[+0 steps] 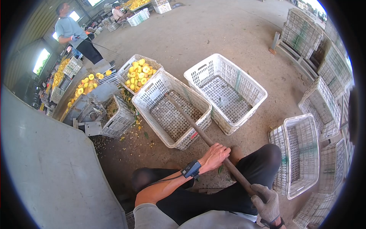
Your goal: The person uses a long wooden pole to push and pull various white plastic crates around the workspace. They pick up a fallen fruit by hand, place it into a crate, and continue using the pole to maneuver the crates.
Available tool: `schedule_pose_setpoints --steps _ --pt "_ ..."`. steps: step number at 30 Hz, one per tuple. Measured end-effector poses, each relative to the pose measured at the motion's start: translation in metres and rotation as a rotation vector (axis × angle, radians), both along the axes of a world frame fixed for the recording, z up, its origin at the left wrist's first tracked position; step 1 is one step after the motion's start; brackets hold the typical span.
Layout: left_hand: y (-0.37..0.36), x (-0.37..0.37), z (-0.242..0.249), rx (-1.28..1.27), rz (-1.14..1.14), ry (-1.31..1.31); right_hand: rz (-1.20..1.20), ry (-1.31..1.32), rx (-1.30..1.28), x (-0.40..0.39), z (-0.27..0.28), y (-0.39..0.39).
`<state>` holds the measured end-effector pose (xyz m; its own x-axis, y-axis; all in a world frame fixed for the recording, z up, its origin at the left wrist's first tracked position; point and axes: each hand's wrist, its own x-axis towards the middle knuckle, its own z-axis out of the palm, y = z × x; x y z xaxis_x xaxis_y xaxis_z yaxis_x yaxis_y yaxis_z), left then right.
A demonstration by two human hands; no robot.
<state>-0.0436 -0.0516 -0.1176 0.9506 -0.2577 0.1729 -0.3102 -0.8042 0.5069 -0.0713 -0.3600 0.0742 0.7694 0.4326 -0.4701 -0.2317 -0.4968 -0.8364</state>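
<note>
Two hands share one long rod (206, 139), which runs diagonally from the lower right of the frame up into the empty white crate (172, 110) at centre. The bare left hand (215, 155), with a black device (191, 168) strapped at the wrist, closes over the shaft partway along, while the gloved right hand (267, 204) wraps the near end at the lower right; that spacing looks suited to steering a long tool, one hand guiding and the other driving. The rod's far tip rests on the crate's perforated floor, as if to hook or nudge the crate from a seated position, since the person's dark-trousered knees (263, 160) frame the shaft. Beside it to the right stands a second empty crate (225, 91), and just behind, toward the upper left, a crate of halved yellow fruit (138, 73). More empty crates are stacked along the right edge (316, 114). Another person (72, 36) stands at the upper left beside a sorting table (82, 89).
</note>
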Motion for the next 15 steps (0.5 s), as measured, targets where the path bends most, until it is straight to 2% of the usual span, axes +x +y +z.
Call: schedule_pose_setpoints --steps 15 --pt "-0.0004 0.0000 -0.0008 -0.006 0.005 -0.021 -0.019 0.010 0.015 -0.0008 0.0014 0.0017"
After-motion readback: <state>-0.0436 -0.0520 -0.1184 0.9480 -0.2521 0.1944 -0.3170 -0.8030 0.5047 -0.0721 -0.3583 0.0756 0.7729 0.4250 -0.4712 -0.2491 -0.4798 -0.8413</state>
